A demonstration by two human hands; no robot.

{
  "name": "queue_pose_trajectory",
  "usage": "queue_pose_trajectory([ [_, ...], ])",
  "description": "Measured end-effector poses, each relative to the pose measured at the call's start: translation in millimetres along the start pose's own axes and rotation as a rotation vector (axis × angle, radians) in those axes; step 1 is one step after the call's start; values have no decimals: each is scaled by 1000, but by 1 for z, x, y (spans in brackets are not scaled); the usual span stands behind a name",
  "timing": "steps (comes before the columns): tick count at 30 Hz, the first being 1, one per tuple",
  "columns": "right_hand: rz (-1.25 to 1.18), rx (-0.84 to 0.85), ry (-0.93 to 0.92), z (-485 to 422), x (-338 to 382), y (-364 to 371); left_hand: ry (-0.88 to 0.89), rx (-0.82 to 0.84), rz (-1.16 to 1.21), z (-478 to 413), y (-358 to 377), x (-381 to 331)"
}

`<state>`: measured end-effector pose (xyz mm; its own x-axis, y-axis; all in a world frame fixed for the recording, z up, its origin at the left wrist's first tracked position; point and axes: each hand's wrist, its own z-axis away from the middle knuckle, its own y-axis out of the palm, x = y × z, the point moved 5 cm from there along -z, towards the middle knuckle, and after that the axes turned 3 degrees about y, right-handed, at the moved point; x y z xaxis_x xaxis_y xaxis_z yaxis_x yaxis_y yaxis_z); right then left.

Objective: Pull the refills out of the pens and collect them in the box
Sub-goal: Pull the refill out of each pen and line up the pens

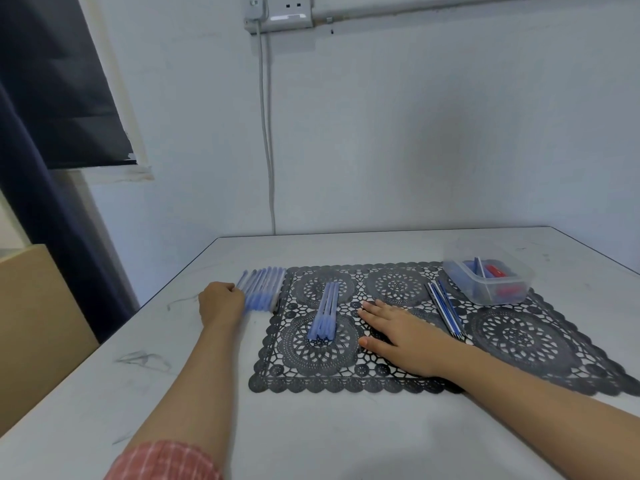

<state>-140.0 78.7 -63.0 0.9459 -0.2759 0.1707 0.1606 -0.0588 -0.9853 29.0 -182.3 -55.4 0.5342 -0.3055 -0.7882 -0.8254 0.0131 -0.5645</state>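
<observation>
left hand [221, 303] curls at near ends of the pens [263, 285], which point away, grip unclear; right hand [398, 334] lies flat, farther.

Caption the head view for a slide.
Left hand at the row of pens beside the mat; right hand flat on the mat, box beyond.
</observation>
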Motion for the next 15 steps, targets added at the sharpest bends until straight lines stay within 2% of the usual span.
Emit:
queue_pose_trajectory([
  [4, 4, 10, 3, 1, 1, -1, 13, -9, -14, 1, 0, -1],
  [11, 139, 15, 53, -11, 10, -19, -14, -24, -198, -7, 2, 4],
  [15, -100, -91, 183, -36, 20, -40, -28, -32, -186, -10, 4, 9],
])
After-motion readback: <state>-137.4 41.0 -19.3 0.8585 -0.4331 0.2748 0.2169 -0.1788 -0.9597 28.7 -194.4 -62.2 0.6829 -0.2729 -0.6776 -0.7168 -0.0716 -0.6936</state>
